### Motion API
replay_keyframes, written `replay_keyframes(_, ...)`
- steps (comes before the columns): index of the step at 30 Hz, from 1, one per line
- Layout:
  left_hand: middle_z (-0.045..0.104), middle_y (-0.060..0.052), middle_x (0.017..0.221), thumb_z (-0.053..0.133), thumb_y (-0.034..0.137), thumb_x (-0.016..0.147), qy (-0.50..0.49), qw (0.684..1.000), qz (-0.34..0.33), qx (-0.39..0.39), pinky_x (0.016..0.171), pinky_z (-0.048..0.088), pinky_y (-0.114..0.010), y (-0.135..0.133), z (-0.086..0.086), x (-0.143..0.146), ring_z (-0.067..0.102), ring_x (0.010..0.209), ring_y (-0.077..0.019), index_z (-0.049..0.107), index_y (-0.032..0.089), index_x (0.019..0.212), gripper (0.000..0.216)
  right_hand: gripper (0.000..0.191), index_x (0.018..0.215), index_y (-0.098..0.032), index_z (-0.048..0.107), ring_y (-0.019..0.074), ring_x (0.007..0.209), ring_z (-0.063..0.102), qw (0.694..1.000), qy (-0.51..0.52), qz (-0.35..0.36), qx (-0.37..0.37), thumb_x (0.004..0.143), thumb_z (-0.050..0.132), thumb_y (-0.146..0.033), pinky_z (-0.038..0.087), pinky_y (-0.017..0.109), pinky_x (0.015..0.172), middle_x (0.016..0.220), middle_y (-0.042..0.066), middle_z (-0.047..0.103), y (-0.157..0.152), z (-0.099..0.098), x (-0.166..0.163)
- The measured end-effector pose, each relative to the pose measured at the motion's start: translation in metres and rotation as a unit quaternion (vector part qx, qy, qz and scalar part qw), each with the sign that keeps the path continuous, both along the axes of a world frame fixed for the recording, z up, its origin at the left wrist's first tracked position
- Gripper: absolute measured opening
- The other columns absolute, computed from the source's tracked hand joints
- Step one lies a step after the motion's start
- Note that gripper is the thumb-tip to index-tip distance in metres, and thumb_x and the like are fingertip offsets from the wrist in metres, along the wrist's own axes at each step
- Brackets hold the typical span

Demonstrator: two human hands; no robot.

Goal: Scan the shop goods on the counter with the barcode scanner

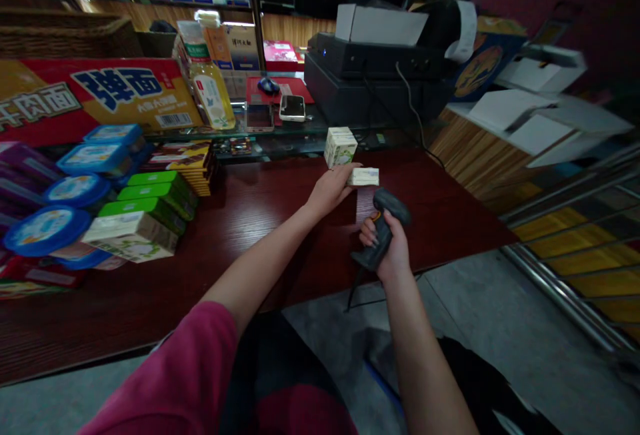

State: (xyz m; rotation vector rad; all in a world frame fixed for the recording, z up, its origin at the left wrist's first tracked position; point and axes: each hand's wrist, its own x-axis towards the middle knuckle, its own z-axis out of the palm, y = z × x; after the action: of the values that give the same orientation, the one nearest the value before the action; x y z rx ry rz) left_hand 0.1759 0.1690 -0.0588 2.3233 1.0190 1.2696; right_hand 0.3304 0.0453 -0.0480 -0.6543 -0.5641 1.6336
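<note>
In the head view, I'm seeing the left hand (327, 191) reaching to just above the middle of the frame, its fingers closing around the left end of a small pale box (365, 177). The box is lying sideways, its long axis running left to right, with the right end sticking out free of the fingers.

The right hand (395, 251) is gripping a scanner (383, 238), fingers and thumb wrapping its handle fully. The scanner's head is sitting just below and to the right of the box, near it but apart, with a narrow strip of the dark counter (250, 205) showing between them. So from the scanner the box is lying upward and slightly left; the left hand is the nearer one, already holding it.

A second box (340, 147) is standing just beyond the left fingers; whether they're touching it, I can't tell.
</note>
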Motion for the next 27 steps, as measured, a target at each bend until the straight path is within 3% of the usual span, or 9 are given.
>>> replay_keyframes(4, 0.065, -0.015, 0.136, 0.077, 0.026, 0.082, -0.234, 0.964, -0.024, -0.126, 0.107, 0.050, -0.042, -0.010, -0.012, -0.029, 0.064, 0.124, -0.0252, 0.040, 0.019, 0.149, 0.076, 0.030, 0.080, -0.022, 0.053, 0.0058, 0.045, 0.038, 0.999, -0.027, 0.021, 0.009, 0.079, 0.076, -0.040, 0.035, 0.012, 0.037, 0.061, -0.006, 0.045, -0.004, 0.001, -0.001)
replay_keyframes(8, 0.073, -0.012, 0.124, 0.079, 0.034, 0.081, -0.393, 0.880, -0.046, -0.263, 0.103, 0.054, -0.041, -0.026, -0.013, -0.083, 0.069, 0.115, -0.0241, 0.063, 0.017, 0.123, 0.048, 0.031, 0.078, -0.021, 0.055, 0.0074, 0.044, 0.039, 0.996, -0.061, 0.064, -0.002, 0.078, 0.076, -0.043, 0.035, 0.015, 0.036, 0.060, -0.004, 0.049, -0.008, 0.004, -0.018)
replay_keyframes(11, 0.077, -0.011, 0.113, 0.077, 0.037, 0.086, -0.470, 0.801, -0.055, -0.367, 0.097, 0.058, -0.041, -0.039, -0.008, -0.126, 0.074, 0.100, -0.0219, 0.069, 0.015, 0.109, 0.033, 0.028, 0.078, -0.020, 0.057, 0.0080, 0.044, 0.039, 0.991, -0.066, 0.112, -0.004, 0.079, 0.074, -0.043, 0.036, 0.017, 0.036, 0.060, -0.003, 0.050, -0.012, 0.008, -0.046)
replay_keyframes(14, 0.078, -0.011, 0.103, 0.073, 0.035, 0.090, -0.513, 0.753, -0.033, -0.411, 0.093, 0.059, -0.038, -0.051, -0.006, -0.160, 0.075, 0.092, -0.0206, 0.070, 0.014, 0.104, 0.026, 0.028, 0.078, -0.019, 0.060, 0.0078, 0.043, 0.038, 0.985, -0.053, 0.162, 0.004, 0.079, 0.073, -0.044, 0.035, 0.017, 0.035, 0.059, -0.002, 0.051, -0.019, 0.010, -0.081)
replay_keyframes(18, 0.079, -0.009, 0.102, 0.066, 0.035, 0.095, -0.565, 0.719, 0.014, -0.405, 0.087, 0.060, -0.033, -0.062, -0.006, -0.184, 0.075, 0.087, -0.0183, 0.070, 0.014, 0.106, 0.024, 0.030, 0.078, -0.018, 0.062, 0.0081, 0.042, 0.040, 0.976, -0.059, 0.207, 0.000, 0.079, 0.073, -0.046, 0.037, 0.018, 0.035, 0.059, -0.002, 0.053, -0.030, 0.010, -0.123)
replay_keyframes(21, 0.077, -0.010, 0.106, 0.068, 0.036, 0.093, -0.598, 0.706, 0.033, -0.378, 0.089, 0.059, -0.033, -0.065, -0.006, -0.190, 0.074, 0.089, -0.0177, 0.068, 0.013, 0.108, 0.028, 0.030, 0.078, -0.018, 0.062, 0.0091, 0.042, 0.045, 0.973, -0.090, 0.213, -0.005, 0.080, 0.073, -0.046, 0.041, 0.020, 0.037, 0.060, -0.001, 0.057, -0.037, 0.009, -0.140)
replay_keyframes(23, 0.077, -0.010, 0.108, 0.074, 0.037, 0.087, -0.599, 0.717, 0.038, -0.354, 0.091, 0.058, -0.033, -0.066, -0.007, -0.190, 0.074, 0.092, -0.0184, 0.067, 0.013, 0.108, 0.032, 0.031, 0.078, -0.018, 0.063, 0.0094, 0.043, 0.047, 0.973, -0.102, 0.206, -0.009, 0.079, 0.073, -0.046, 0.043, 0.021, 0.037, 0.061, -0.001, 0.058, -0.041, 0.008, -0.144)
replay_keyframes(25, 0.076, -0.009, 0.107, 0.079, 0.037, 0.081, -0.572, 0.755, 0.060, -0.314, 0.092, 0.057, -0.034, -0.067, -0.008, -0.189, 0.073, 0.095, -0.0194, 0.065, 0.015, 0.107, 0.037, 0.031, 0.078, -0.018, 0.063, 0.0094, 0.043, 0.047, 0.976, -0.100, 0.195, -0.009, 0.078, 0.074, -0.047, 0.043, 0.020, 0.038, 0.061, -0.001, 0.057, -0.043, 0.008, -0.143)
replay_keyframes(27, 0.074, -0.008, 0.104, 0.083, 0.039, 0.075, -0.504, 0.820, 0.125, -0.242, 0.091, 0.057, -0.036, -0.070, -0.008, -0.188, 0.072, 0.096, -0.0208, 0.062, 0.017, 0.103, 0.042, 0.030, 0.078, -0.018, 0.064, 0.0087, 0.043, 0.046, 0.979, -0.088, 0.183, -0.008, 0.077, 0.075, -0.046, 0.042, 0.020, 0.038, 0.060, -0.002, 0.057, -0.043, 0.007, -0.141)
